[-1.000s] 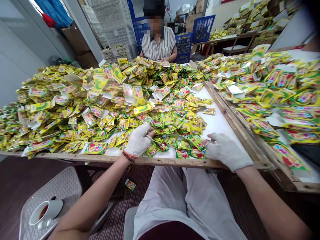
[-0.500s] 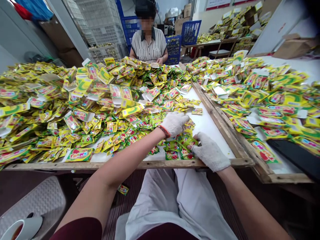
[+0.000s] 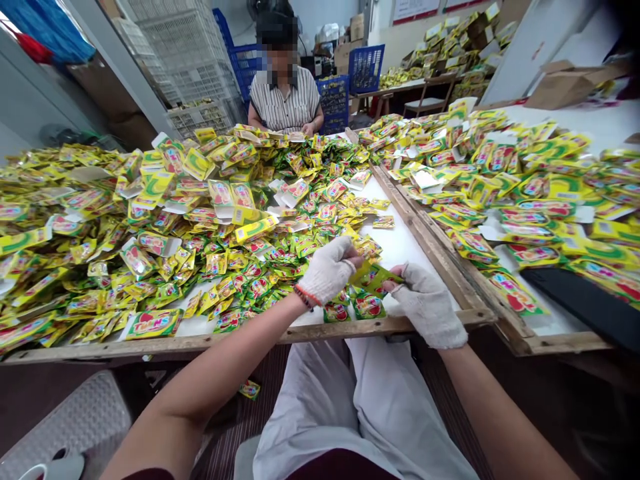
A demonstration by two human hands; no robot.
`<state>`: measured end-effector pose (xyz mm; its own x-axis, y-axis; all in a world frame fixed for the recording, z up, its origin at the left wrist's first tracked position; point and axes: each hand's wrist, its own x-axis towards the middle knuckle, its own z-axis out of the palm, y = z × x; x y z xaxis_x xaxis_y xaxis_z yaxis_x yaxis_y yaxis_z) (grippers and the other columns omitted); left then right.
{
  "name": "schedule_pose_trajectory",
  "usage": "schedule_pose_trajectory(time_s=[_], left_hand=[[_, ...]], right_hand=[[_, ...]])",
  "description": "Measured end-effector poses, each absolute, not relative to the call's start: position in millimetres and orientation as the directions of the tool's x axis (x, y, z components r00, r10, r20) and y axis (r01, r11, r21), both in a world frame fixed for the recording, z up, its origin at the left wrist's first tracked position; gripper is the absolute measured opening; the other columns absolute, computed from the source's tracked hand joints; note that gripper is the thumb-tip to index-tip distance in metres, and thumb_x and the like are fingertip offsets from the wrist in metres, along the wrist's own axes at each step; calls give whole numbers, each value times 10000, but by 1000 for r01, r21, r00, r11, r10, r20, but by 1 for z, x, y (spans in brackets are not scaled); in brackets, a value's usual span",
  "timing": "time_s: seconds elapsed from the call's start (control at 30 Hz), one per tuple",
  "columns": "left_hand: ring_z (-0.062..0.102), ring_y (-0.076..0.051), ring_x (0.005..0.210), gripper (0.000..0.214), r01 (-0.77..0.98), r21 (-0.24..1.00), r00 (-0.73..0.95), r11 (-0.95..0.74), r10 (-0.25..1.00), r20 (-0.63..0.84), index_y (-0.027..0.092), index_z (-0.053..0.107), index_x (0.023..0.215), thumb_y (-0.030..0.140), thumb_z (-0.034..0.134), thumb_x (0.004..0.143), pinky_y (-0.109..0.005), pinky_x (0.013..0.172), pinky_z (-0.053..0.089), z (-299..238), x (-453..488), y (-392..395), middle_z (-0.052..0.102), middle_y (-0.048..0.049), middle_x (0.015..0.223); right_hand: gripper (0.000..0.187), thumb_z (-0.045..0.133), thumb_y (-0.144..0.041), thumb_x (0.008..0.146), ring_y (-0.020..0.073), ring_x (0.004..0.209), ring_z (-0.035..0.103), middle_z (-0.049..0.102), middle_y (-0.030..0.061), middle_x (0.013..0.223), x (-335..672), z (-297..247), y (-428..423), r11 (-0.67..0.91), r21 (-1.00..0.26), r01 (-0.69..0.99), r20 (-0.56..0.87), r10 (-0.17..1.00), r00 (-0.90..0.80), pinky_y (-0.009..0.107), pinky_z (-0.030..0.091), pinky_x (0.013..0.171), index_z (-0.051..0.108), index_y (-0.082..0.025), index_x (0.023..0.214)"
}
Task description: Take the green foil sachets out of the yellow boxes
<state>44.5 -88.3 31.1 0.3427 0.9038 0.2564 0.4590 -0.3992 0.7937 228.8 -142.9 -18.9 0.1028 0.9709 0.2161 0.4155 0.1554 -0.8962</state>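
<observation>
My left hand (image 3: 327, 272), in a white fingerless-tip glove, is closed with its fingertips on the left end of a green and yellow sachet (image 3: 374, 279). The other end of this sachet is pinched between the thumb and fingers of my right hand (image 3: 426, 301), gloved the same way. Just below the held sachet, several green sachets with red print (image 3: 369, 305) lie on the white tabletop near the front rail. A large heap of small sachets (image 3: 260, 267) spreads to the left of my left hand.
A wooden divider (image 3: 415, 227) separates the heap from flat yellow packs (image 3: 520, 293) on the right. A dark phone-like object (image 3: 580, 300) juts in there. Across the table sits a person (image 3: 285, 100). A stool with a white cup (image 3: 55, 467) stands lower left.
My left hand has drawn back toward me and left, its fingers now closed on the sachet. My right hand has lifted the sachet's other end. The view has shifted slightly.
</observation>
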Motion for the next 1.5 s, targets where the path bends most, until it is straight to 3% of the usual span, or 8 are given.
schedule_pose_trajectory(time_s=[0.23,0.43,0.6,0.73,0.87,1.17,1.33,1.5], left_hand=[[454,-75,585,204,149,987,290,-58,957,12,163,507,750,266,675,697,-205,555,374,13,28,-126,515,46,653],[487,-92,609,207,245,954,294,-174,951,98,168,549,778,340,659,749,-211,561,389,10,21,-130,545,25,679],[561,-185,886,147,742,430,361,-513,848,388,186,585,909,301,509,857,-305,822,433,34,-18,-90,605,-59,920],[503,-302,1099,410,990,36,110,-137,899,423,154,544,1119,213,615,719,-397,922,393,49,-76,-31,549,-155,1155],[578,-269,959,263,990,123,-101,63,939,328,174,577,1043,208,525,788,-368,828,434,57,-113,-9,625,-116,974],[602,-188,890,374,731,613,220,-300,954,204,191,541,1103,454,345,924,-296,796,477,33,-55,-129,652,-66,992],[625,-268,826,708,886,365,273,-284,958,82,221,474,1140,653,667,614,-330,677,467,15,-28,-157,637,-65,937],[593,-297,903,555,909,104,386,-403,910,151,212,504,1095,459,688,633,-376,726,457,26,-22,-158,607,-90,1004]], right_hand=[[233,596,-350,791,188,826,625,673,43,909,210,-10,-162,119,-897,425,136,991,9,300,506,756,601,-189,960],[408,584,-354,795,213,885,650,683,73,1047,196,-4,-157,111,-903,415,87,993,-76,317,524,747,555,-187,1166],[361,576,-373,797,163,547,572,630,-15,621,196,-6,-149,15,-915,403,-22,996,-87,263,465,498,572,-176,1099],[435,598,-407,792,155,553,567,628,-18,633,198,-19,-148,-13,-945,327,-24,999,-31,265,476,518,558,-171,1156],[423,634,-413,776,165,650,617,692,23,815,199,-22,-150,1,-974,226,-9,999,-42,280,517,579,589,-185,1130],[419,690,-424,733,172,732,639,702,28,885,194,-11,-157,-15,-995,97,-11,999,42,289,544,657,601,-203,1078],[417,685,-425,745,175,772,638,687,31,940,190,-13,-164,23,-997,78,33,992,126,290,538,676,594,-207,1089],[388,639,-405,794,193,913,634,675,42,1044,193,-9,-174,129,-989,68,143,954,265,331,527,824,579,-228,1135]])
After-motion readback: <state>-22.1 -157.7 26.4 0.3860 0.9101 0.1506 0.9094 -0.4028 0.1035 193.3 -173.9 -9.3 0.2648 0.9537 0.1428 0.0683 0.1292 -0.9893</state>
